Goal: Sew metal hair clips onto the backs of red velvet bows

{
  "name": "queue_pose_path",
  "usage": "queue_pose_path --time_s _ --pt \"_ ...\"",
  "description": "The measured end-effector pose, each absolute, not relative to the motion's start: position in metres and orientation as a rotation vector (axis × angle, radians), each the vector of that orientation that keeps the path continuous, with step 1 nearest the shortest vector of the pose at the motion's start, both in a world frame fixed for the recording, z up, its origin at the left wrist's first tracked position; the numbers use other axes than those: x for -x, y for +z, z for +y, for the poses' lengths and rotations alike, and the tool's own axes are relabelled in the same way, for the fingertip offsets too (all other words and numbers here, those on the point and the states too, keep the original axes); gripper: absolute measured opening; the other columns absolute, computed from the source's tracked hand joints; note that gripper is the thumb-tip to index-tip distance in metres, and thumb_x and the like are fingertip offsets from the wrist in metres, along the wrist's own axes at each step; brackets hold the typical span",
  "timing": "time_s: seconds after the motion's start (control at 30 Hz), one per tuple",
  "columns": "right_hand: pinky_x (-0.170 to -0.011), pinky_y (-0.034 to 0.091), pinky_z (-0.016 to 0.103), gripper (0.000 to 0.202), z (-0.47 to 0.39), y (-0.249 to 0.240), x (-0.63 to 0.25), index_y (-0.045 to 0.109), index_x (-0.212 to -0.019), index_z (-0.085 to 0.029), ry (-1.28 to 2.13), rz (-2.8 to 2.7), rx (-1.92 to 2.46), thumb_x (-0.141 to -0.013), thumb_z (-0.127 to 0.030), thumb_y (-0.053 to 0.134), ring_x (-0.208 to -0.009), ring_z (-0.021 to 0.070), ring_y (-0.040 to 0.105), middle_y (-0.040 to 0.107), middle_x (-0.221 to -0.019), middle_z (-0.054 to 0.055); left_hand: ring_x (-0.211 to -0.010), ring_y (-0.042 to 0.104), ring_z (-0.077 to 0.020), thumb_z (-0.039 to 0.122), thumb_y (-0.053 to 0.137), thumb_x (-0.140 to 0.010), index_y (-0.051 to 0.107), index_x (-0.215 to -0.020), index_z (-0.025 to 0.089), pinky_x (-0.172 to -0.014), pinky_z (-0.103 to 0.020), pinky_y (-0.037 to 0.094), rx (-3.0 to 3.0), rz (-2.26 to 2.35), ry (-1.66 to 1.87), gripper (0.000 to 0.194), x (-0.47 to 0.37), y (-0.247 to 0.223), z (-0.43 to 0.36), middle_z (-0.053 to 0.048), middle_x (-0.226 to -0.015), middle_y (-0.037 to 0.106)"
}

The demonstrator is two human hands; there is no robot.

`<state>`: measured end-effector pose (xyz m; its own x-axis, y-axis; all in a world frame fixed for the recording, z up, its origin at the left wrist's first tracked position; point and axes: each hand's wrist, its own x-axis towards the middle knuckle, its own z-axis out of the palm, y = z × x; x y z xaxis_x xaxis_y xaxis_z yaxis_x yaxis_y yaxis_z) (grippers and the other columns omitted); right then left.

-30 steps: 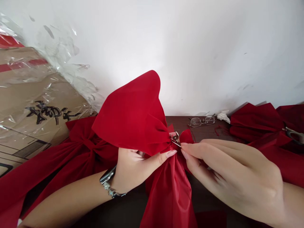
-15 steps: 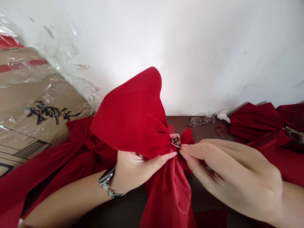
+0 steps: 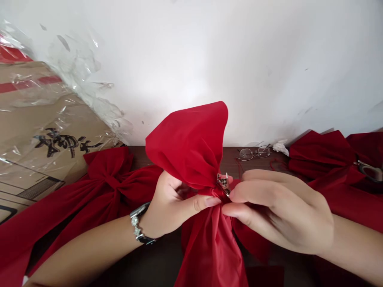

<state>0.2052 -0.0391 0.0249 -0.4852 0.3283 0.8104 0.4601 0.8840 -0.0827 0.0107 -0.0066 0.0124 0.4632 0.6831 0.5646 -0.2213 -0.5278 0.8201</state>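
A red fabric bow is held up in front of me, its loop spread above and its tails hanging below. My left hand pinches it at the gathered middle, thumb in front and fingers behind the cloth. Against that gather sits a small metal clip. My right hand closes thumb and forefinger on the clip's near end; the fingertips partly cover it. The back of the bow is hidden.
A finished-looking red bow lies at left beside a plastic-wrapped cardboard box. Eyeglasses and crumpled white tissue lie by the wall. More red bows and scissors are at right.
The bow has turned and its upper loop has shifted right and down. Both hands have moved slightly, and the metal clip appears tilted differently, still at the gather.
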Motion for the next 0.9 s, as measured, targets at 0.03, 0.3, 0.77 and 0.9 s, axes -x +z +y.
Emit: queue_pose_path --time_s 0.03,0.3,0.77,0.9 --pt "-0.052 0.042 0.023 0.007 -0.038 0.0255 -0.2049 0.053 -0.089 -0.017 -0.142 -2.113 0.557 -0.093 -0.021 0.056 -0.057 0.0096 0.047 0.056 -0.066 -0.001 -0.08 0.073 -0.0147 0.012 0.073 -0.077 0.074 -0.096 0.026 -0.079 -0.023 0.061 -1.777 0.374 1.208 0.024 -0.0105 0.0126 -0.0057 0.001 -0.091 0.077" --pt "-0.049 0.039 0.018 0.011 -0.0371 0.027 -0.2008 0.052 -0.091 -0.017 0.088 -2.071 0.54 -0.094 -0.027 0.057 -0.05 0.0063 0.041 0.051 -0.061 -0.005 -0.071 0.071 -0.0109 0.014 0.075 -0.075 0.076 -0.094 0.028 -0.072 -0.018 0.059 -1.668 0.369 1.179 0.024 -0.0131 0.011 -0.0043 0.003 -0.082 0.076" --pt "-0.051 0.04 0.018 0.024 -0.0366 0.0353 -0.2054 0.053 -0.078 -0.017 -0.135 -2.229 0.607 -0.096 -0.033 0.05 -0.049 0.007 0.039 0.048 -0.057 -0.005 -0.088 0.074 -0.0232 0.022 0.076 -0.074 0.076 -0.091 0.021 -0.08 -0.032 0.063 -1.722 0.506 1.105 0.017 -0.009 0.0146 -0.0064 -0.005 -0.096 0.077" --pt "-0.05 0.038 0.026 0.017 -0.0379 0.0302 -0.2051 0.056 -0.075 -0.015 -0.434 -2.137 0.655 -0.091 -0.018 0.059 -0.052 0.0107 0.044 0.053 -0.055 -0.002 -0.098 0.071 -0.024 0.017 0.074 -0.076 0.075 -0.095 0.021 -0.086 -0.032 0.062 -1.666 0.53 1.206 0.02 -0.01 0.0176 -0.0114 -0.005 -0.107 0.074"
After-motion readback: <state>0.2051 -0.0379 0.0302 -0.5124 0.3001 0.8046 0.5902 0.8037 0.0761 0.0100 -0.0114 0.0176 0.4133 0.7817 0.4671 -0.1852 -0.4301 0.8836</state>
